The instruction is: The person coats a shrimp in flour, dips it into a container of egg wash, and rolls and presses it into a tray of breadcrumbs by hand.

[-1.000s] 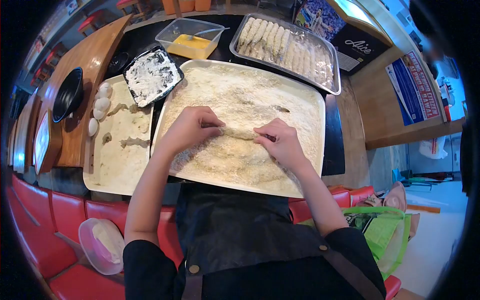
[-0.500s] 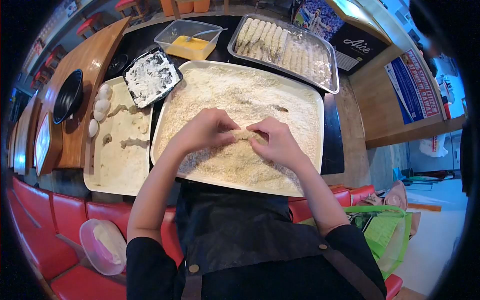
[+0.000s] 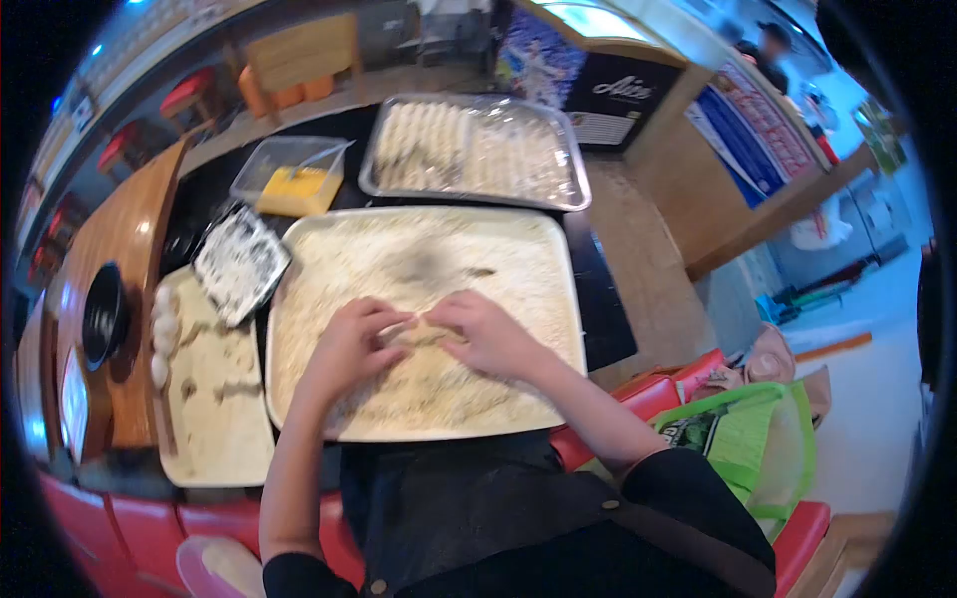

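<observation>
My left hand and my right hand meet over a large cream tray filled with breadcrumbs. Between their fingertips lies a crumb-coated shrimp, pinched at both ends and partly covered by the fingers. Another shrimp, its dark tail showing, rests in the crumbs behind my right hand. Beyond the cream tray, a metal tray carries rows of coated shrimp, the right part under clear plastic film.
At left, a second cream tray holds several eggs and small grey shrimp pieces. A black dish of white flour overlaps its corner. Behind stands a clear tub with yellow liquid. A black bowl sits on the wooden table.
The camera view has tilted upward and turned, so the trays appear lower and further left. Both hands still hold the shrimp low over the crumbs.
</observation>
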